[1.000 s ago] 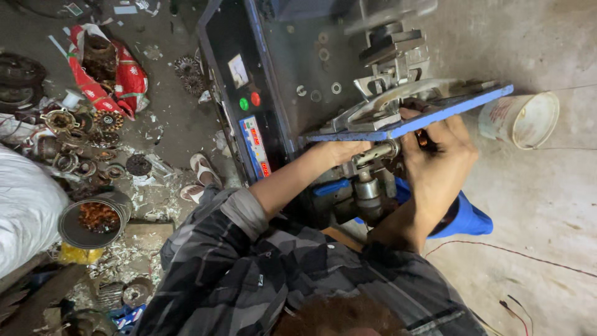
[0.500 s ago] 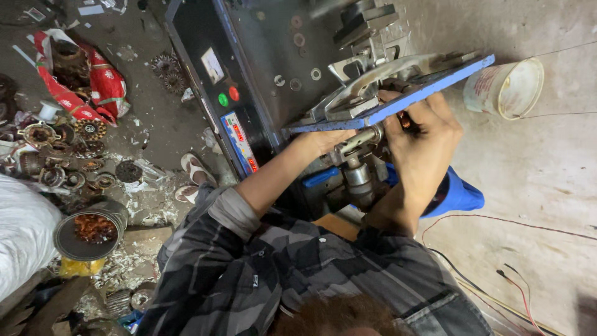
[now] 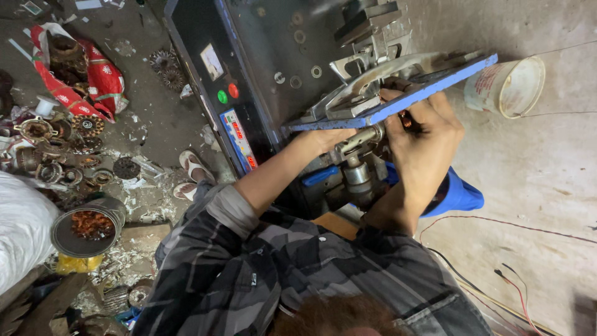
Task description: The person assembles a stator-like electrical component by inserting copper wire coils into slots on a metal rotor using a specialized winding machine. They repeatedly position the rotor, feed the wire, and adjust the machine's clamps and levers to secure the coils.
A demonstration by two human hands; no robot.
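Both hands work at a dark machine with a blue-edged plate jutting from its front. The right hand reaches up under the plate's edge, its fingers curled together and pinching something small and dark – too hidden to name. The left hand is tucked beneath the plate, against a metal shaft poking out there; whether its fingers are spread or closed I cannot tell. A steel cylinder sits just below the shaft. By my reading, the step in hand is seating or fastening a part on that shaft – steady support from the left hand and a careful twist or push from the right seem called for. A white bucket stands near the plate's far end.
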